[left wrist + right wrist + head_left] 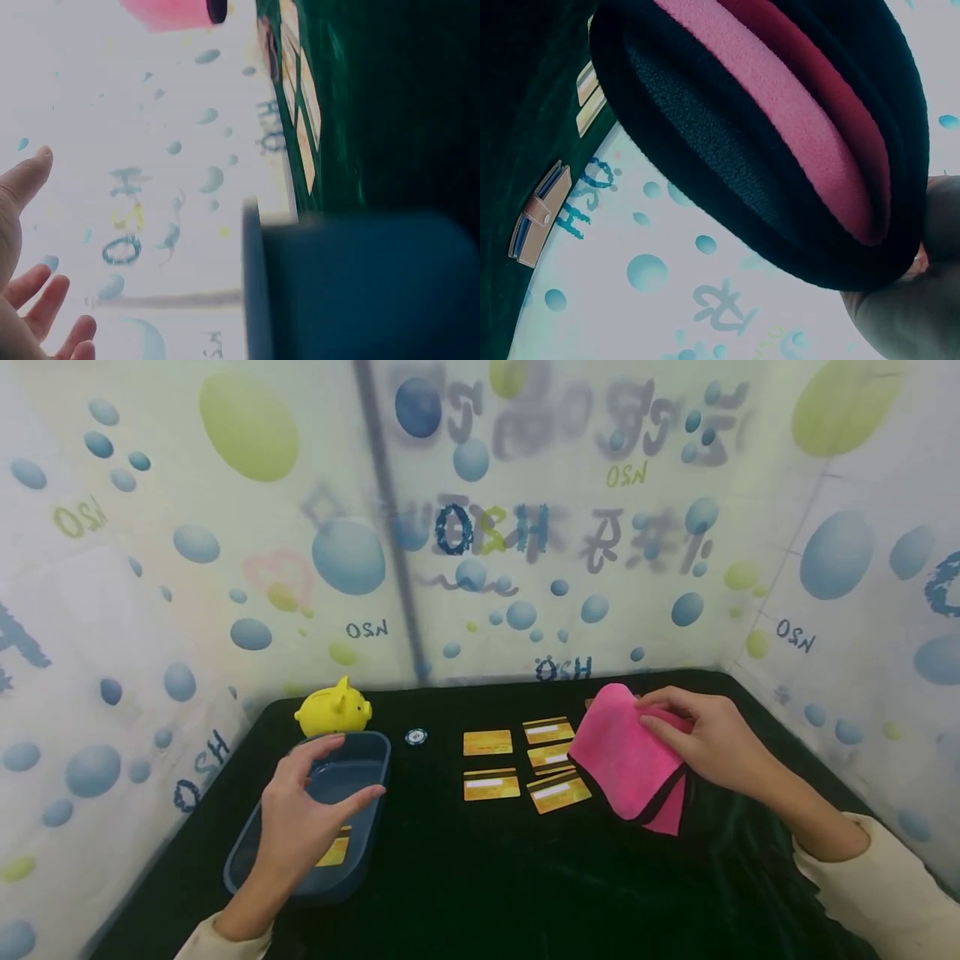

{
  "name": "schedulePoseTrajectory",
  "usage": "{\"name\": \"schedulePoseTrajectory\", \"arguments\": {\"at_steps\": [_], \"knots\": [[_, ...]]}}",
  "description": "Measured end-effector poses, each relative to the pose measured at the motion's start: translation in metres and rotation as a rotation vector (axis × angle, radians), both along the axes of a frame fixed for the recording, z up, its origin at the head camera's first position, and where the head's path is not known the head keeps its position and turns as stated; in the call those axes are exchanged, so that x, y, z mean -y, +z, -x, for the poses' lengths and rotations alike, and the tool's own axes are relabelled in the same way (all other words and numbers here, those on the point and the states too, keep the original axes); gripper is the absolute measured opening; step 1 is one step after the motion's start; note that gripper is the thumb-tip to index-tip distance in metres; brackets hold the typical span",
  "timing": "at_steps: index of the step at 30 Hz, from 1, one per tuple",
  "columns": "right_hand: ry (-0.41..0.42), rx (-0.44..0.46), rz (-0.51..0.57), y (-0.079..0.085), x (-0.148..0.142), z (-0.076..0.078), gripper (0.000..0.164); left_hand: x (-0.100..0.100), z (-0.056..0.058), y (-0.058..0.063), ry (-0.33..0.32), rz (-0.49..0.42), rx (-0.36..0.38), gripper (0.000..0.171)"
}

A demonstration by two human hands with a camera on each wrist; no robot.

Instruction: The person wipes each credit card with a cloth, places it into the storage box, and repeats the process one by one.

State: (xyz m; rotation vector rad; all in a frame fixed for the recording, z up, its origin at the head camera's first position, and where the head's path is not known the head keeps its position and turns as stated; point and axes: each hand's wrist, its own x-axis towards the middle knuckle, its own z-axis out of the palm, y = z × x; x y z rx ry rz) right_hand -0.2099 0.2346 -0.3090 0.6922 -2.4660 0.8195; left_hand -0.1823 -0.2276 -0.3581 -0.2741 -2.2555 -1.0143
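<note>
In the head view my right hand [712, 735] pinches a folded pink cloth [622, 752] with black edging between thumb and fingers, holding it up over the right side of the table. From the right wrist the cloth [802, 142] shows pink and black layers folded together. My left hand [296, 810] is over a blue plastic tray [378, 814], thumb and fingers spread apart with nothing between them. Inside the tray lies a gold card [332, 850], partly covered by that hand. The left wrist view has the tray [367, 292] close up.
Several gold cards [491, 785] lie in two columns mid-table, near a poker chip [416, 737]. A yellow piggy bank [333, 708] stands behind the tray. A brown wallet [541, 217] with a snap strap lies at the table's back edge. Patterned curtains [525, 568] surround the dark green tablecloth [465, 885].
</note>
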Motion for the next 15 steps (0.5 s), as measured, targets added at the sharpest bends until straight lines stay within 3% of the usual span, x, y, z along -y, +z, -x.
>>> {"name": "schedulePoseTrajectory", "arguments": {"at_steps": [15], "knots": [[-0.008,0.006,0.026,-0.001,-0.001,-0.005,0.026,-0.081,0.009,-0.001,-0.200,0.050,0.022,0.069]]}}
